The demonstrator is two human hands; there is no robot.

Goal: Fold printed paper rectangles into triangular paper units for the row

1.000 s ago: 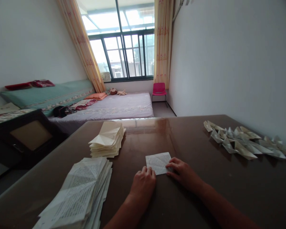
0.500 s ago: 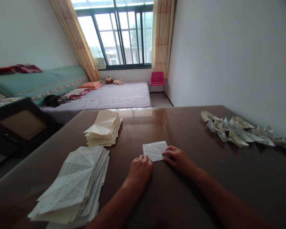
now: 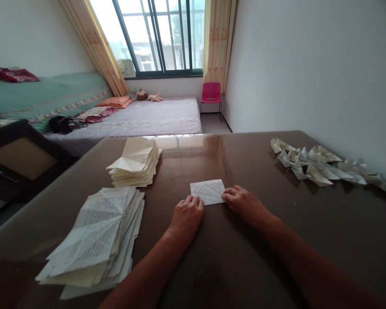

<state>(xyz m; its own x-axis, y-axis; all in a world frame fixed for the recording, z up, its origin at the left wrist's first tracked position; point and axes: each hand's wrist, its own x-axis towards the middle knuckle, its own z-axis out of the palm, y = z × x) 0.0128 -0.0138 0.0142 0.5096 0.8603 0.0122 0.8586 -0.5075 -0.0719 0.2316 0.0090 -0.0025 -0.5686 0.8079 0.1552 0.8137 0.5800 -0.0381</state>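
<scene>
A small folded sheet of printed paper (image 3: 208,191) lies on the brown table in front of me, with crease lines across it. My left hand (image 3: 187,214) is closed, its curled fingers at the paper's lower left corner. At the right edge, the fingers of my right hand (image 3: 246,204) are pressed together on the paper. To the left lies a stack of creased printed sheets (image 3: 93,240). Behind that stands a pile of cream folded papers (image 3: 135,161).
Several folded paper shapes (image 3: 318,165) sit in a cluster at the table's (image 3: 260,249) far right, near the wall. Beyond the table are a bed (image 3: 167,113) and a pink chair (image 3: 211,93). A dark cabinet (image 3: 22,159) stands at the left.
The fingers of my right hand have drawn together and shifted to the paper's right edge. My left hand stays at the lower left corner. The whole view has tipped slightly downward.
</scene>
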